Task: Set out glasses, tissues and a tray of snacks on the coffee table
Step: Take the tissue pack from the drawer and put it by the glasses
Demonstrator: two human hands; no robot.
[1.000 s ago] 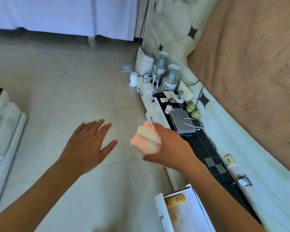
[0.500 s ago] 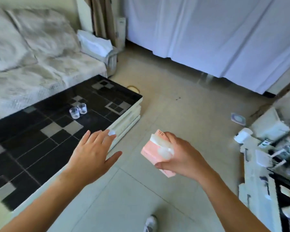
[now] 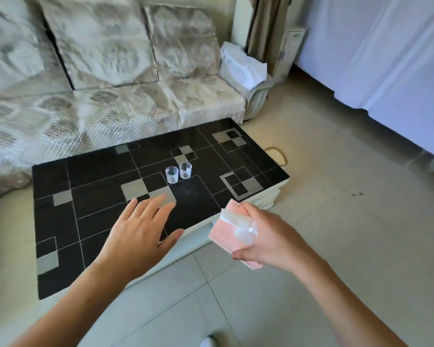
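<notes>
The black bench [image 3: 90, 186] top lies bare across its left half and its near strip, so hands can come in low from the floor side. Only two clear glasses [image 3: 178, 172] stand upright on it, just beside each other, right of middle. The sofa [image 3: 125, 106] closes off the far edge; tiled floor [image 3: 336, 221] lies open to the right
</notes>
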